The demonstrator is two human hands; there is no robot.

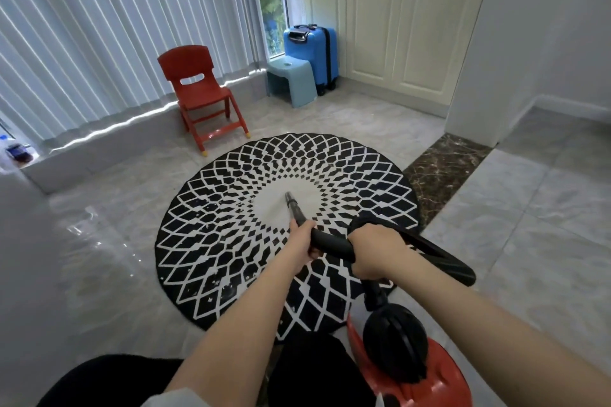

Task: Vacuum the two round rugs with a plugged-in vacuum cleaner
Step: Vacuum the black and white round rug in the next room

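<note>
**Q:** What did the hands hold?

**A:** Both gripped the black hose [330, 243] of the vacuum. The left hand [302, 243] was curled round it near the nozzle [292, 201]; the right hand [377, 253] clasped it just behind, further back along the bend.

**Q:** Where did the nozzle sit?

**A:** Just ahead of the left hand, its tip over the white centre of the rug [231, 208]. Whether the tip touched the pile could not be told.

**Q:** And the rug itself?

**A:** A round black-and-white rug lay on the tiled floor [115, 241], under and ahead of both hands.

**Q:** Where was the vacuum body?

**A:** The red vacuum [436, 377], with its black top, stood below the right hand, close to the person, at the near edge of the rug.

**Q:** What lay beyond the hands?

**A:** A red chair [201, 89] stood far ahead and left of the left hand, beside the blinds [99, 26]. A pale stool [292, 79] and a blue suitcase [314, 49] stood farther ahead, near the cupboard [396, 26].
</note>
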